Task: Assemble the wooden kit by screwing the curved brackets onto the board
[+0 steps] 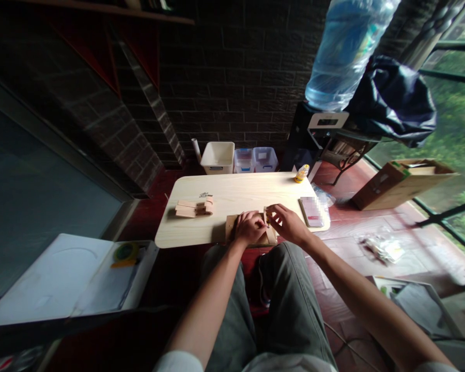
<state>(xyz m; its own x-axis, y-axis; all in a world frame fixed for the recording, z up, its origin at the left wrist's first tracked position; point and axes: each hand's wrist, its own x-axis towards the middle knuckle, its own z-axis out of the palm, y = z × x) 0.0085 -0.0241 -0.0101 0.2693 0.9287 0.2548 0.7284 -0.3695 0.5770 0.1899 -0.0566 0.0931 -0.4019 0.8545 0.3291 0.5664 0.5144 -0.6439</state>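
A light wooden assembly (pixel 231 230) sits at the front edge of the small table, right before my knees. My left hand (pixel 249 228) lies over its middle, fingers curled on the wood and thumb toward an upright wooden strip (pixel 272 236). At the top of that strip, my right hand (pixel 289 222) has its fingers bent in a pinch. Between the two hands is a tiny dark and yellowish part, too small to name. Farther left on the table lie grooved wooden pieces (pixel 188 208), joined together, with small black metal items (pixel 205 195) behind them.
On the pale tabletop (pixel 232 188), a yellow-capped bottle (pixel 301 173) stands at the back right and a flat white-faced item (pixel 312 212) lies near the right edge. Bins (pixel 218 155) and a water dispenser (pixel 313 134) are behind. An open white case (pixel 73 279) is at left.
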